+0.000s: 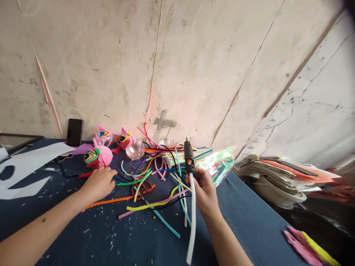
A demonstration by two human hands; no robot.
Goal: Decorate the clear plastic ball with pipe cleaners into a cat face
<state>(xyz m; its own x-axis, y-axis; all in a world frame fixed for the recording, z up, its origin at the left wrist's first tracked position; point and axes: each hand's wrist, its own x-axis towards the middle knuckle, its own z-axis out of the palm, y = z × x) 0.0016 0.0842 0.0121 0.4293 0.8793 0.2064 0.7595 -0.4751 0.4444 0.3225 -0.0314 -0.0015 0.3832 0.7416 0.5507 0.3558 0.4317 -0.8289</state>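
A pink ball-shaped pipe-cleaner figure (104, 154) with a rainbow-ringed eye and red trim is at the left. My left hand (98, 184) is closed at its lower side, with some fingertips hidden. On the right, my right hand (205, 192) grips a black hot glue gun (189, 153), its nozzle pointing up toward the wall. A long white glue stick (192, 225) extends from its rear end toward me. Between the hands lie loose pipe cleaners (155, 203) in several colours. Two similar pink figures, one with a clear body (104, 137) and one with red trim (124, 139), stand behind.
A clear plastic ball (135, 149) sits near the wall. Bundled pipe cleaners and a shiny plastic bag (222, 164) lie behind the glue gun. A phone (74, 132) leans against the wall; cut white paper (30, 170) covers the left side. Stacked papers (277, 173) stand right of the table.
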